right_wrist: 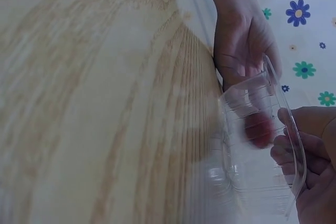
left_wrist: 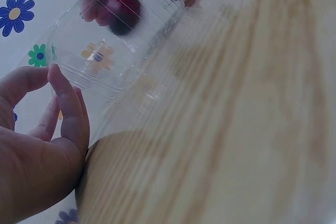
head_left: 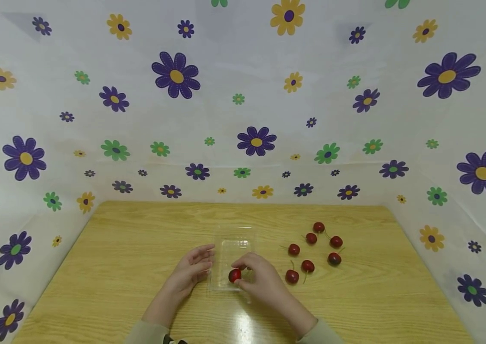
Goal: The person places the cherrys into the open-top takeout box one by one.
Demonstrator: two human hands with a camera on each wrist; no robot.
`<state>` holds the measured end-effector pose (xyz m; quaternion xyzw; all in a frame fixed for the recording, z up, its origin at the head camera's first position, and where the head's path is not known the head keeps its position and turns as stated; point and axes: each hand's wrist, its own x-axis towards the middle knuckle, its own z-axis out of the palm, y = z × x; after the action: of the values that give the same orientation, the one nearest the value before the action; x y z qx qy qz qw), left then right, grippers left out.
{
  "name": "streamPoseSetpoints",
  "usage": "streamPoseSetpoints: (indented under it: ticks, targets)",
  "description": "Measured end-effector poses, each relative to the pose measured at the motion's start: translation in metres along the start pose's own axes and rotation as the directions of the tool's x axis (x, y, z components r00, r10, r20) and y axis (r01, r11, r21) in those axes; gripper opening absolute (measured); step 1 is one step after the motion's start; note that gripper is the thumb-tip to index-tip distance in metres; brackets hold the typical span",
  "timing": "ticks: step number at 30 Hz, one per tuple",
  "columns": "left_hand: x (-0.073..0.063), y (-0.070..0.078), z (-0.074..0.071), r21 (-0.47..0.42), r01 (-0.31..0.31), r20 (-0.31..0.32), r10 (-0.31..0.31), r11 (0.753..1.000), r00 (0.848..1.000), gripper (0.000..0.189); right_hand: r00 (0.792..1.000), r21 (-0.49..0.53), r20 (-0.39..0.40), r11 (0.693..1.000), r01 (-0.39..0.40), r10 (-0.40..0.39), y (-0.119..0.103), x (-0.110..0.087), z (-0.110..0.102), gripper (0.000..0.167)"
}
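Observation:
A clear plastic box (head_left: 221,285) stands on the table in front of me. Over its near part my right hand (head_left: 264,279) has thumb and fingertips spread around one dark red cherry (head_left: 235,275). That cherry is blurred in the right wrist view, just off the sharper fingertips (right_wrist: 282,153), and shows through the clear wall. At the box's left side is my left hand (head_left: 189,272), its fingers loosely bent, with fingertips (left_wrist: 55,74) right at the rim in the left wrist view. Several other cherries (head_left: 307,266) with stems lie to the right of the box.
The wooden table (head_left: 139,239) bears the box and the cherries. A white cloth with printed flowers (head_left: 208,114) rises behind the table and along both sides.

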<state>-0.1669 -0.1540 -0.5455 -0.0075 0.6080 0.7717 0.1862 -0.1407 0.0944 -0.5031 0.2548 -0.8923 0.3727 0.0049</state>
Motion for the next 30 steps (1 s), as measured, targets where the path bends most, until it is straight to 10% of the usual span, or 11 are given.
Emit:
streamPoseSetpoints:
  ticks: [30]
  targets:
    - [0.0,-0.004,-0.001,-0.019,-0.015,-0.011,0.014,1.0,1.0,0.058,0.992,0.272,-0.109,0.962,-0.029,0.06,0.007,-0.004,-0.01,0.028]
